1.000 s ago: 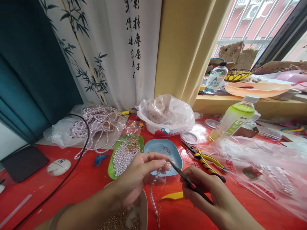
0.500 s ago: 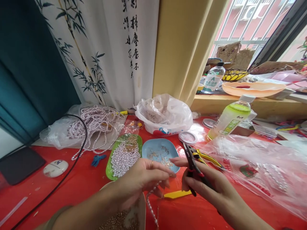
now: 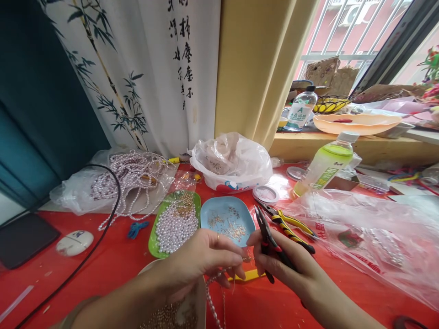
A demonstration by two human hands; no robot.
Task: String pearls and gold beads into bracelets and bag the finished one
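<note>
My left hand (image 3: 206, 258) is closed in a pinch on a strand of small pearl beads (image 3: 211, 299), which hangs below the fingers. Needle-nose pliers (image 3: 265, 235) with black and red handles lie in my right hand (image 3: 291, 262), their jaws pointing up and away. My right thumb and forefinger come close to the left fingertips; any small piece between them is too fine to make out. Just past the hands are a blue dish (image 3: 208, 204) of metal pins and a green tray (image 3: 153, 249) of loose pearls and gold beads. Under the fingertips lies a yellow tool (image 3: 252, 275).
Yellow-black pliers (image 3: 291, 228) lie beyond my right hand. A container of gold beads (image 3: 171, 315) sits under my left forearm. A bag-lined bowl (image 3: 231, 164), pearl strands (image 3: 128, 176), a drink bottle (image 3: 325, 164), plastic bags (image 3: 356, 228) and a black cable (image 3: 111, 219) surround the area.
My right hand, with the pliers, has come left so its fingertips nearly meet those of my left hand. The view has shifted slightly.
</note>
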